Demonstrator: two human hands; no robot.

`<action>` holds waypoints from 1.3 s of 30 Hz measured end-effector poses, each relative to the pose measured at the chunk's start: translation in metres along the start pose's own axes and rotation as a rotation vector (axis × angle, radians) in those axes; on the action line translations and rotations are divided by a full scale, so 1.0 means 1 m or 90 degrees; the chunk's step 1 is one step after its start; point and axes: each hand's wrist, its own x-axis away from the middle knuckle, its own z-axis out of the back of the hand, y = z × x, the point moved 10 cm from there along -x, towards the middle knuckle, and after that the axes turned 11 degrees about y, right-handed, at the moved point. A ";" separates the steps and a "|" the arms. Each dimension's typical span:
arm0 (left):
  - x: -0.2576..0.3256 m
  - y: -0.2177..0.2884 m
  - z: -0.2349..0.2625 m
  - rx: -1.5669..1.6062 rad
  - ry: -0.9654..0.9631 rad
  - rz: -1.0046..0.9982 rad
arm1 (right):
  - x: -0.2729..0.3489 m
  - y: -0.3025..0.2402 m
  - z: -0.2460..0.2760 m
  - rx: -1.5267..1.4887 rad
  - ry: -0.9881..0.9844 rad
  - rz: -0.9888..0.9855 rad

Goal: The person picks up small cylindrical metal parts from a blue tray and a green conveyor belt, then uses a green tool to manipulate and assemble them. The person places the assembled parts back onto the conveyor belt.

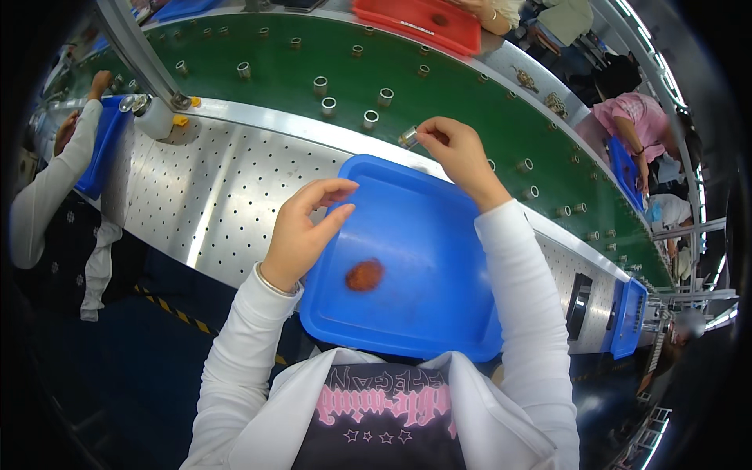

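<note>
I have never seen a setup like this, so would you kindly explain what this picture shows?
There is no robot here: these are a person's own bare hands, seen from above by a fisheye camera worn on the head. The right hand pinches a small silver metal cylinder near a green belt, where similar short, hollow silver cylinders stand. The left hand, fingers curved, holds nothing, at the left edge of a rectangular blue plastic tray. In that tray lies a rust-orange clump. A silver perforated metal worktop runs alongside the belt.

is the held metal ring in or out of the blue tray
Out: the right hand pinches the metal ring beyond the far rim of the blue tray.
</note>
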 end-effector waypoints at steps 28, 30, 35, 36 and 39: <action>0.029 0.079 -0.047 -0.041 0.064 -0.145 | 0.106 -0.080 0.031 -0.308 -0.046 0.109; 0.027 0.074 -0.044 -0.018 0.059 -0.109 | 0.098 -0.076 0.036 -0.229 -0.006 0.137; 0.018 0.048 -0.026 -0.034 0.018 -0.073 | 0.045 -0.039 0.055 0.137 0.122 0.212; 0.018 0.045 -0.024 -0.032 0.004 -0.066 | 0.037 -0.027 0.054 0.210 0.139 0.247; 0.019 0.031 -0.013 -0.029 -0.015 -0.047 | 0.017 0.014 0.040 0.360 0.098 0.180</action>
